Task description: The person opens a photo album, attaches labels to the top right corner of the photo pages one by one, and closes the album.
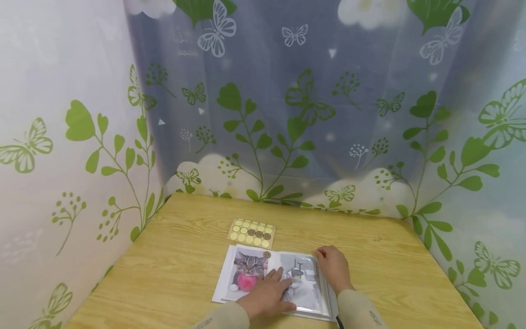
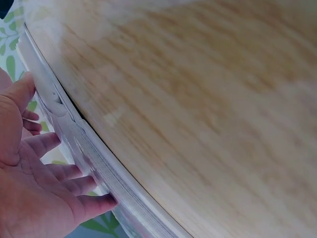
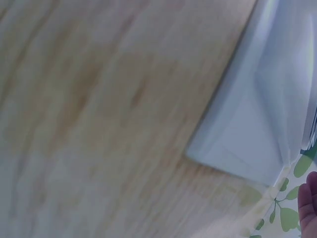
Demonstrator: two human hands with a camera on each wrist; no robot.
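A photo album [image 1: 322, 310] with clear sleeves lies spread on the table. Its left page holds a cat picture [image 1: 250, 265] with a pink ball, and a small brown round sticker [image 1: 267, 254] sits at that page's top corner. The right page carries a greyish picture [image 1: 306, 292], partly covered. Fingers spread, my left hand [image 1: 265, 294] rests across the middle of the album; the left wrist view shows its fingertips along the page stack [image 2: 124, 183]. My right hand [image 1: 334, 268] has curled fingers pinching the right page's upper outer corner. Only a few of its fingers [image 3: 308, 201] show in the right wrist view.
Behind the album lies a sheet of round stickers [image 1: 251, 233], mostly yellow with several brown ones. The wood-grain table [image 1: 172, 265] reaches back to curtains [image 1: 267, 151] printed with leaves and butterflies, which enclose it on the left, back and right.
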